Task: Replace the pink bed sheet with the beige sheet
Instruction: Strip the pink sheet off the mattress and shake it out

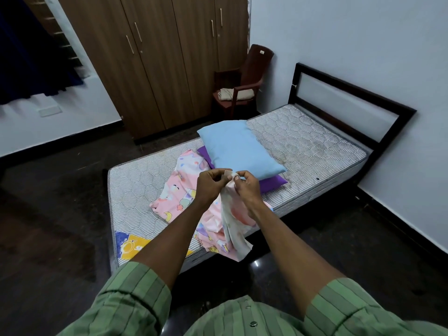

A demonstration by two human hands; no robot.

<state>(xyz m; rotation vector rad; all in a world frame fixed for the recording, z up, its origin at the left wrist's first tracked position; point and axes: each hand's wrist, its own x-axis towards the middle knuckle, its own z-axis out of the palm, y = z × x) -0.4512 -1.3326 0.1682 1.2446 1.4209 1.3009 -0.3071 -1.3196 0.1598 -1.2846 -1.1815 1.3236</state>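
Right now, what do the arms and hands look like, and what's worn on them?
Two bare hands, left hand and right hand, with bare forearms. Green sleeves with darker vertical stripes are rolled up near the elbows, on a matching buttoned shirt. No gloves, watch or rings visible.

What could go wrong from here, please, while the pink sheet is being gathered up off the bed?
1. Part of the pink sheet seems to reach under the purple pillow and blue pillow; pulling may drag them off the mattress.
2. The left hand and right hand pinch only one corner, so the hanging part could slip to the floor.
3. The beige sheet lies on the far chair, out of reach.
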